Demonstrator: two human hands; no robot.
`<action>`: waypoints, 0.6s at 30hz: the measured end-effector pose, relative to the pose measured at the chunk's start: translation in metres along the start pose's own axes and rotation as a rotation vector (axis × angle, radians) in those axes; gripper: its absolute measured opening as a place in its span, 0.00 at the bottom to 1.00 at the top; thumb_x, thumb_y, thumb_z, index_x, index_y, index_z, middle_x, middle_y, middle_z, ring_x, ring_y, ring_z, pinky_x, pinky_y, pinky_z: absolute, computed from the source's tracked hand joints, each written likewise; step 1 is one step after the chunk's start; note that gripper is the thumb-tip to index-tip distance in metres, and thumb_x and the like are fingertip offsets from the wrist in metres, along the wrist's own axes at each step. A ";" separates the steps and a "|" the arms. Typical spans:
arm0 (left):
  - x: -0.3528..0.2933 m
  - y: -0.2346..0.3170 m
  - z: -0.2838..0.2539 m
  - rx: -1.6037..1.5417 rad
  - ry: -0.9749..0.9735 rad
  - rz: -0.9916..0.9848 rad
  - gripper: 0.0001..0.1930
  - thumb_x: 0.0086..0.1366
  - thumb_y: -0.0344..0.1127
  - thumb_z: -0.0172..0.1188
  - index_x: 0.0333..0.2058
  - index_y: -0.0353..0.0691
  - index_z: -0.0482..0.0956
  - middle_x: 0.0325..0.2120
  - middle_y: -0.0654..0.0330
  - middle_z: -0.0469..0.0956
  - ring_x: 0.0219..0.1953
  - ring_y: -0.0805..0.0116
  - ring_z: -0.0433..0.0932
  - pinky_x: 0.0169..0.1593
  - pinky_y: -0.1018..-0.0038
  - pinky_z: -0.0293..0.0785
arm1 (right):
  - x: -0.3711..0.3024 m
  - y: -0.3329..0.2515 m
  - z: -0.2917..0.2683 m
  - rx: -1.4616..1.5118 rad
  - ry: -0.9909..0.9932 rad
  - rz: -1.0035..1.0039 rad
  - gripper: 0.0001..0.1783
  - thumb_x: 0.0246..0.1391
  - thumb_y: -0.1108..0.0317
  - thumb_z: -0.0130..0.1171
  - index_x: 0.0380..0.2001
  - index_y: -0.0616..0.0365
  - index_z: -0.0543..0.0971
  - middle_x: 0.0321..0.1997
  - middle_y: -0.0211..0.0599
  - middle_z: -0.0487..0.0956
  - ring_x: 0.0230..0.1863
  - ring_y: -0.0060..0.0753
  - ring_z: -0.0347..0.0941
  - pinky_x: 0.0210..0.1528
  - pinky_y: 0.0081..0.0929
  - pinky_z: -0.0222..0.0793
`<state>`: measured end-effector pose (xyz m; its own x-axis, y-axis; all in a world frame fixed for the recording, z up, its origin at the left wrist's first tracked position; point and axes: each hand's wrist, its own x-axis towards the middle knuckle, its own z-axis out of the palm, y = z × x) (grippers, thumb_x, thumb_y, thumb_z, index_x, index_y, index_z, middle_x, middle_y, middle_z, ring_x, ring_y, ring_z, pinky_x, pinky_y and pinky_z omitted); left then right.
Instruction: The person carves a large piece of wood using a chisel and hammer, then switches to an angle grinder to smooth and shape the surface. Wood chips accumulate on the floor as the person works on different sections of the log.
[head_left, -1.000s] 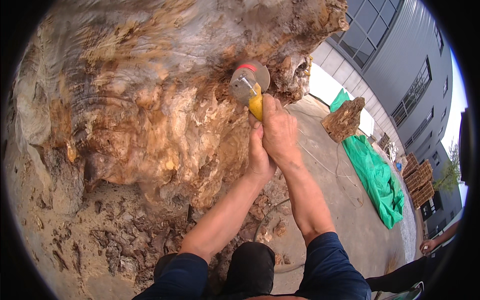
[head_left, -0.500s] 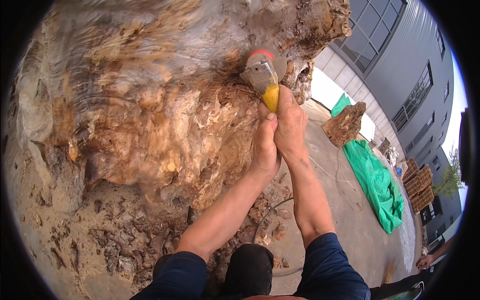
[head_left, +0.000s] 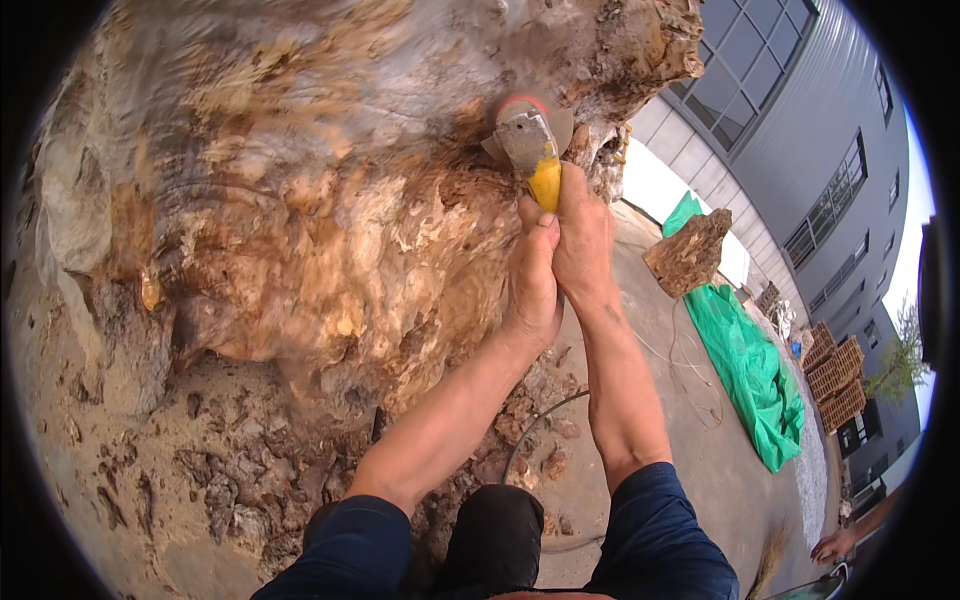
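Both my hands are wrapped around an angle grinder [head_left: 543, 183] with a yellow body and a worn grey metal head. My left hand [head_left: 531, 272] closes on it from the left and below, and my right hand [head_left: 585, 240] grips from the right, pressed against the left. The grinder's disc, blurred and reddish at its far edge, is against or very near the surface of a huge gnarled brown wood stump [head_left: 330, 240]. Much of the grinder's body is hidden inside my hands. A dark cord [head_left: 530, 432] curves over the ground below my forearms.
Bark and wood chips [head_left: 250, 490] litter the ground at lower left. To the right lie a loose wood chunk [head_left: 690, 250] and a crumpled green tarp [head_left: 750, 375]. Stacked brown crates [head_left: 835, 380] stand beyond, beside a grey building [head_left: 800, 150]. Another person's hand [head_left: 833, 545] shows at lower right.
The grinder and my hands have shifted only slightly, with the head turned a little more upright. The other person's hand at lower right has moved left and down.
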<state>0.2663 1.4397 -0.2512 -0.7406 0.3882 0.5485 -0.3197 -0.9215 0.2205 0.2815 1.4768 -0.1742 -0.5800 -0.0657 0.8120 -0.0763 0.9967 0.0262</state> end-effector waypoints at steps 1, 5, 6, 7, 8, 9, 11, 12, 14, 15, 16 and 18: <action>-0.001 -0.002 -0.003 0.006 -0.006 0.008 0.25 0.78 0.52 0.42 0.64 0.42 0.64 0.59 0.60 0.71 0.63 0.70 0.69 0.68 0.66 0.65 | -0.003 0.001 0.001 -0.009 -0.019 0.014 0.19 0.54 0.66 0.67 0.43 0.59 0.69 0.37 0.56 0.82 0.34 0.67 0.80 0.32 0.56 0.72; -0.016 -0.008 -0.011 -0.013 0.052 -0.010 0.23 0.79 0.51 0.42 0.63 0.43 0.65 0.58 0.60 0.71 0.63 0.70 0.69 0.68 0.66 0.65 | -0.017 -0.007 0.005 -0.013 -0.063 0.037 0.21 0.56 0.60 0.69 0.44 0.58 0.70 0.37 0.56 0.82 0.34 0.66 0.80 0.33 0.56 0.72; -0.017 -0.007 -0.012 0.008 0.050 0.001 0.23 0.79 0.51 0.42 0.62 0.43 0.65 0.58 0.60 0.71 0.63 0.70 0.69 0.68 0.66 0.65 | -0.016 -0.008 0.005 0.000 -0.044 0.052 0.20 0.56 0.62 0.69 0.44 0.57 0.71 0.36 0.54 0.82 0.34 0.64 0.81 0.33 0.53 0.73; -0.017 -0.006 -0.010 0.028 0.047 0.009 0.23 0.79 0.51 0.41 0.62 0.43 0.66 0.58 0.60 0.71 0.63 0.70 0.69 0.68 0.66 0.65 | -0.016 -0.007 0.004 0.010 -0.025 0.070 0.19 0.56 0.63 0.69 0.45 0.57 0.72 0.35 0.52 0.82 0.34 0.62 0.81 0.34 0.49 0.73; -0.015 -0.005 -0.008 0.002 0.042 0.007 0.23 0.79 0.51 0.41 0.62 0.43 0.66 0.58 0.61 0.71 0.63 0.70 0.69 0.68 0.67 0.65 | -0.014 -0.006 0.004 0.020 -0.006 0.087 0.19 0.55 0.64 0.69 0.45 0.57 0.73 0.34 0.51 0.83 0.34 0.60 0.82 0.35 0.46 0.74; -0.011 -0.004 -0.004 -0.024 0.036 0.005 0.22 0.79 0.50 0.41 0.62 0.43 0.66 0.58 0.61 0.71 0.62 0.70 0.69 0.68 0.67 0.65 | -0.011 -0.006 0.004 0.010 0.007 0.058 0.19 0.55 0.64 0.69 0.45 0.57 0.73 0.34 0.51 0.83 0.34 0.60 0.82 0.35 0.46 0.74; -0.004 0.002 0.002 -0.057 0.025 0.002 0.22 0.79 0.50 0.42 0.62 0.44 0.66 0.58 0.61 0.71 0.62 0.70 0.70 0.68 0.67 0.65 | 0.000 -0.008 0.002 -0.007 0.038 0.000 0.18 0.55 0.65 0.68 0.45 0.57 0.73 0.35 0.51 0.83 0.34 0.61 0.81 0.35 0.46 0.74; -0.001 0.004 0.003 -0.067 0.022 0.000 0.22 0.79 0.50 0.42 0.62 0.44 0.66 0.58 0.62 0.71 0.62 0.70 0.70 0.68 0.67 0.65 | 0.003 -0.010 0.000 -0.012 0.032 -0.007 0.18 0.54 0.67 0.67 0.44 0.57 0.72 0.36 0.53 0.82 0.34 0.63 0.81 0.34 0.49 0.73; 0.000 0.003 0.003 -0.071 0.019 -0.002 0.22 0.78 0.51 0.42 0.62 0.44 0.66 0.58 0.62 0.72 0.62 0.71 0.70 0.68 0.66 0.66 | 0.005 -0.012 -0.002 -0.023 0.016 -0.019 0.17 0.52 0.70 0.64 0.42 0.59 0.69 0.38 0.56 0.82 0.34 0.67 0.80 0.32 0.55 0.72; -0.002 0.001 0.003 -0.066 0.018 -0.001 0.23 0.78 0.51 0.42 0.62 0.44 0.66 0.58 0.62 0.72 0.62 0.70 0.70 0.67 0.66 0.66 | 0.002 -0.009 -0.002 -0.028 -0.004 -0.009 0.18 0.52 0.70 0.65 0.42 0.59 0.69 0.38 0.56 0.82 0.33 0.67 0.80 0.32 0.55 0.72; -0.004 -0.001 0.001 -0.058 0.018 0.001 0.23 0.78 0.51 0.42 0.63 0.44 0.65 0.58 0.62 0.72 0.62 0.70 0.70 0.67 0.66 0.66 | -0.003 -0.004 0.000 -0.031 -0.023 0.000 0.18 0.52 0.69 0.65 0.42 0.59 0.69 0.38 0.57 0.82 0.33 0.66 0.80 0.32 0.55 0.73; -0.018 -0.006 -0.004 -0.081 0.078 -0.050 0.24 0.78 0.53 0.42 0.63 0.44 0.65 0.58 0.61 0.71 0.63 0.70 0.70 0.67 0.66 0.67 | -0.016 0.001 0.005 -0.045 -0.059 0.018 0.19 0.52 0.68 0.66 0.43 0.59 0.69 0.39 0.56 0.82 0.33 0.66 0.80 0.32 0.55 0.73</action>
<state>0.2795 1.4388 -0.2652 -0.7654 0.4365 0.4729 -0.4019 -0.8981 0.1786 0.2865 1.4788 -0.1905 -0.6280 -0.0492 0.7766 -0.0295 0.9988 0.0395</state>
